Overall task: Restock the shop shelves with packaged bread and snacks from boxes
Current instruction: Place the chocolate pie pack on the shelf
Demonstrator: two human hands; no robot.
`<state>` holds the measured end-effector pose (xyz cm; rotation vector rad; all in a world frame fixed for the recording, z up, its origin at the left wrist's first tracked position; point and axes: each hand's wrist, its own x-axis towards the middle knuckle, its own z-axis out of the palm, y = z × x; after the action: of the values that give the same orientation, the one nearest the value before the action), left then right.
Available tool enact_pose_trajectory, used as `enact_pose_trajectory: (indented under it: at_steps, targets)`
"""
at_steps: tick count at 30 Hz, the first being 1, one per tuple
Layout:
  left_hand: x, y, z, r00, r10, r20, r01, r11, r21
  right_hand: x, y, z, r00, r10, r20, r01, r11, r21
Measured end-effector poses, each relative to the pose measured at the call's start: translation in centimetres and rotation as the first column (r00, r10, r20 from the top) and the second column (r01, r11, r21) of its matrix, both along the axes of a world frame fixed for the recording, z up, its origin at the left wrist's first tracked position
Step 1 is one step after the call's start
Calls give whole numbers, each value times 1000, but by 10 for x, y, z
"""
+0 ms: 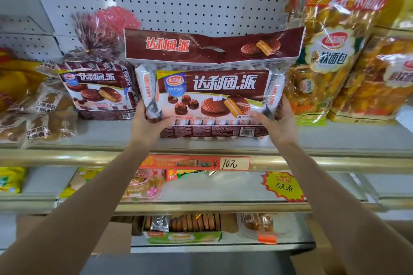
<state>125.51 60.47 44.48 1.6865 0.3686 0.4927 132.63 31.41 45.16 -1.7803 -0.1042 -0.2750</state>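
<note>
Left hand (148,123) and right hand (279,123), fingers curled round the pie pack (212,94), should seat it squarely behind the shelf (107,138) front edge.

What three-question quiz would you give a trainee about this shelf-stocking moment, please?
1. True or false: the left hand and right hand both grip the big chocolate pie bag.
2. What stands just right of that bag? A soft-bread bags; B bottles; C cans.
3. Fill in: the orange price tag on the shelf edge below reads ___ yuan.
Key: 1 true; 2 A; 3 10.
</note>
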Motion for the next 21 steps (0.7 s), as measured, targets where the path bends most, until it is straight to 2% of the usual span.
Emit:
enact_pose_trajectory:
  at_steps: [4,8,21]
  targets:
    - [2,0,9,996,-19,81,20,1000,-9,0,-2,12,1000,9,30,-8,999,-49]
    - [10,2,18,991,-29,128,42,994,-102,2,-2,18,999,1,35,2,996,-88]
    - [25,-1,20,991,62,121,-43,987,-155,19,3,12,999,-51,3,51,996,-71]
